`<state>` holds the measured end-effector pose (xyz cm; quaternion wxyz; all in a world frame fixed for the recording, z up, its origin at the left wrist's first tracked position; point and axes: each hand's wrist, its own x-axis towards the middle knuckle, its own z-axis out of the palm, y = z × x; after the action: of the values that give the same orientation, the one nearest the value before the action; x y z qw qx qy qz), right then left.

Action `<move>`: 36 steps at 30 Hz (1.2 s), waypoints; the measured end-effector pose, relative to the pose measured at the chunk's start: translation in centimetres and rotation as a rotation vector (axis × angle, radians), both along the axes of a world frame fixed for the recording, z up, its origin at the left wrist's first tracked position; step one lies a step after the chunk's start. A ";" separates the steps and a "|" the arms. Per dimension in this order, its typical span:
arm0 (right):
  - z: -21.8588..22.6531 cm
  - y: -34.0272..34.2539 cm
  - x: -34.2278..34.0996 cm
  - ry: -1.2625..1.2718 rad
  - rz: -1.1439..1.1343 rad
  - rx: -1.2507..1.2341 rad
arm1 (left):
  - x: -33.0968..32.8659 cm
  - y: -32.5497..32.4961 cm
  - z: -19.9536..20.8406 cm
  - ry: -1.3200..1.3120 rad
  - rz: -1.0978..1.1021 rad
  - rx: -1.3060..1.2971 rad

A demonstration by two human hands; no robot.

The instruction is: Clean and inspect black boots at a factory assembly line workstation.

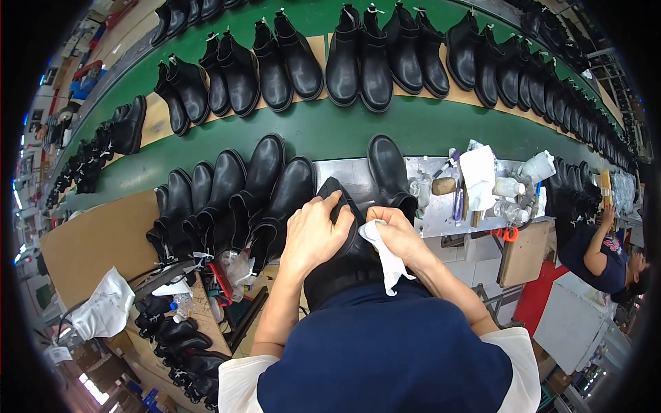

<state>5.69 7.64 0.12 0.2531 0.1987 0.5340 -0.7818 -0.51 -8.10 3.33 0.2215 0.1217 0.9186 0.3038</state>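
A black leather boot (353,251) lies in front of my body, its toe pointing away toward the bench. My left hand (318,230) is closed over the boot's left side, fingers lying across its upper. On the other side, my right hand (396,234) pinches a white cloth (390,265) close against the boot; the cloth's loose end hangs down. Just beyond my right hand, another black boot (387,165) rests on the metal-topped bench edge (423,165). The lower part of the boot in my hands is partly hidden by my hands and shirt.
Several black boots (265,172) stand close on the left. More line the green bench (330,131) on cardboard. At right lie clear bottles (509,187), white paper (477,177) and orange-handled scissors (506,235). A co-worker (606,258) is at far right; a cardboard sheet (100,241) is left.
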 end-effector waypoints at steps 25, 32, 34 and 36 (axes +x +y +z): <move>1.0 0.6 0.1 0.183 0.203 0.168 | 0.0 0.0 -0.1 -0.017 0.021 0.014; 0.0 -0.1 1.4 0.164 0.027 0.164 | -0.1 0.2 0.0 -0.008 0.015 0.011; 0.5 0.2 1.1 0.185 0.081 0.166 | -0.1 0.2 -0.2 -0.006 0.018 0.017; 0.6 0.3 0.8 0.204 0.134 0.168 | -0.1 0.1 -0.2 -0.005 0.020 0.022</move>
<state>6.53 7.91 0.72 0.2318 0.1027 0.6325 -0.7319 -0.56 -8.02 3.12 0.2196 0.1140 0.9157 0.3166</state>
